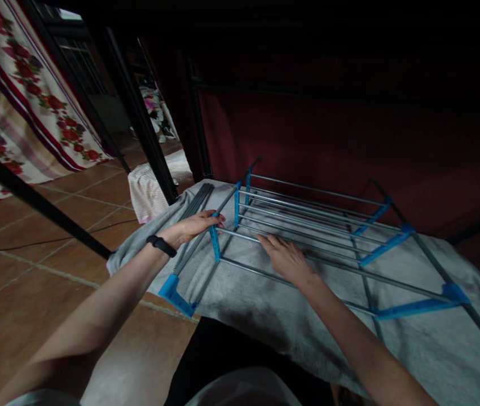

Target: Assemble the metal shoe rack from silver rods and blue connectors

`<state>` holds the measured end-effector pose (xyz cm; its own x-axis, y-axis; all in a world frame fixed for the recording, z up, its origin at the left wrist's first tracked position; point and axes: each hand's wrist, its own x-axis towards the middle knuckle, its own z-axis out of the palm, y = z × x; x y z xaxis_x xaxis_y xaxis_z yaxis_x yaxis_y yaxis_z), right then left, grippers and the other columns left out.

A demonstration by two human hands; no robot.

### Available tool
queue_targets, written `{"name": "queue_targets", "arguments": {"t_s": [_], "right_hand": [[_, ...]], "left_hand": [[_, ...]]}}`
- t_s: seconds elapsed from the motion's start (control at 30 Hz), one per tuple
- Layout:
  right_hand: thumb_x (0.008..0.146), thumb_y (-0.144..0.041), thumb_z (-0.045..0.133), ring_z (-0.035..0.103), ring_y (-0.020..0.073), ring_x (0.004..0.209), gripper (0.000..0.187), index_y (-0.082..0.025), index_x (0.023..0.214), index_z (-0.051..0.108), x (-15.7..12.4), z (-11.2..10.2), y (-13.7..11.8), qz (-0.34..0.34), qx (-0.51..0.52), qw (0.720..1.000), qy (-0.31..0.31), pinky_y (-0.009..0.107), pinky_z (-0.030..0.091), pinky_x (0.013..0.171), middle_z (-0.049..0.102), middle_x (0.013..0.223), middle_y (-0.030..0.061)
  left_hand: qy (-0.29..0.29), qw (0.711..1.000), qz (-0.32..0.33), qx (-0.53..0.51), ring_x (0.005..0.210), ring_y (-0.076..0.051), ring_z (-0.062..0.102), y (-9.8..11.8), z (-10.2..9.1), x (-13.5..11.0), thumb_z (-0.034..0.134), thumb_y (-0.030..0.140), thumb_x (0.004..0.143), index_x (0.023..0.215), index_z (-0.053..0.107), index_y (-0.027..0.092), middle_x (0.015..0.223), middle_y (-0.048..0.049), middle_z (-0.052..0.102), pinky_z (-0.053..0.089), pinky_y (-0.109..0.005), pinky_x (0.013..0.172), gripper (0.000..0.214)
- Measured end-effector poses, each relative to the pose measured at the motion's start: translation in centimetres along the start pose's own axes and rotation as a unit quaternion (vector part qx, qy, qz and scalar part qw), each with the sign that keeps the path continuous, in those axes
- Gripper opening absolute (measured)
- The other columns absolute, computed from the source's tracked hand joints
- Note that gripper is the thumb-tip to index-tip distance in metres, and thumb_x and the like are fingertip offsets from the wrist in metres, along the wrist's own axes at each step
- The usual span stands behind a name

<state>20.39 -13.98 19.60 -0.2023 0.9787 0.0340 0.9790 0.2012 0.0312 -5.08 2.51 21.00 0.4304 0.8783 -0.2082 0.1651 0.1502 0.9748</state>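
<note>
Metal rack (307, 217) on a grey cloth (265, 316)
Left hand (193, 226) grips a blue side piece (215, 243) — right hand (287, 260) lies flat on the rods, fingers loose.

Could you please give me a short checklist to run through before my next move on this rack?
1. Left hand has a hold on the blue bracket: ok.
2. Right hand lies flat and open on the metal rods, steadying them: ok.
3. Rack rests on the grey cloth, not on the bare tiles: ok.
4. Rod ends fully seated in that bracket: cannot tell, the joints are too dark.
5. Bundle of black poles lies on the cloth beside the left hand: ok.
6. Enough light to see the joints: not ok, the scene is dim.
</note>
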Motion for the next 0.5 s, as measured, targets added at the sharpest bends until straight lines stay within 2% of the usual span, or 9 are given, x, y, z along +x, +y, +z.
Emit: {"name": "queue_targets", "arguments": {"t_s": [0.23, 0.5], "right_hand": [[0.098, -0.004, 0.029, 0.064, 0.0226, 0.118, 0.068, -0.028, 0.161, 0.039, -0.13, -0.61, -0.07, 0.000, 0.004, 1.000, -0.004, 0.036, 0.051, 0.093, 0.063, 0.140, 0.0113], [0.099, -0.007, 0.026, 0.064, 0.0247, 0.117, 0.068, -0.026, 0.163, 0.036, 0.00, -0.79, -0.14, 0.003, 0.012, 1.000, -0.022, 0.039, 0.051, 0.093, 0.062, 0.143, 0.0114]], "left_hand": [[-0.006, 1.000, 0.011, 0.018, 0.088, -0.018, 0.070, -0.49, -0.06, 0.27, 0.081, 0.041, 0.079, 0.100, 0.071, 0.016, 0.106, -0.0085, 0.073, 0.061, -0.029, 0.080, 0.034], [0.018, 0.999, 0.031, 0.036, 0.088, -0.017, 0.068, -0.71, 0.57, 0.02, 0.073, 0.042, 0.082, 0.107, 0.070, 0.014, 0.117, -0.0109, 0.071, 0.060, -0.029, 0.079, 0.038]]}}
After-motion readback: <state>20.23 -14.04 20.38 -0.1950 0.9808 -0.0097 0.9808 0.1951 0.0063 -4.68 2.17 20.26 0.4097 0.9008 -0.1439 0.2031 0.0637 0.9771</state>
